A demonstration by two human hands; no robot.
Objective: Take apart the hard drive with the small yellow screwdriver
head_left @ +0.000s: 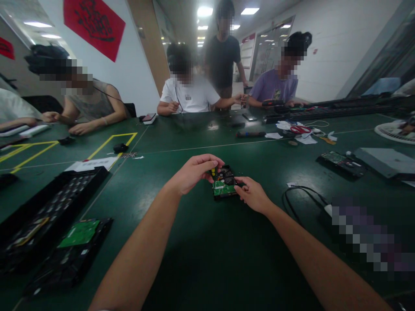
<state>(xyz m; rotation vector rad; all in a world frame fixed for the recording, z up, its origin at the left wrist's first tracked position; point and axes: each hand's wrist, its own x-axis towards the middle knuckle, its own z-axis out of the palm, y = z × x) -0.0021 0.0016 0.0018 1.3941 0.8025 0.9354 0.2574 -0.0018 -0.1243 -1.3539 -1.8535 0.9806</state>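
A hard drive with a green circuit board and a black casing lies on the green table in front of me. My left hand is closed over its far left side, pinching a small yellow tool that looks like a screwdriver and points down at the drive. Most of that tool is hidden by the fingers. On the opposite side, my right hand grips the drive's right edge between thumb and fingers.
At left are a long black tray and another hard drive. To the right lie a third drive, a grey metal box and a black cable. Several people sit or stand across the table.
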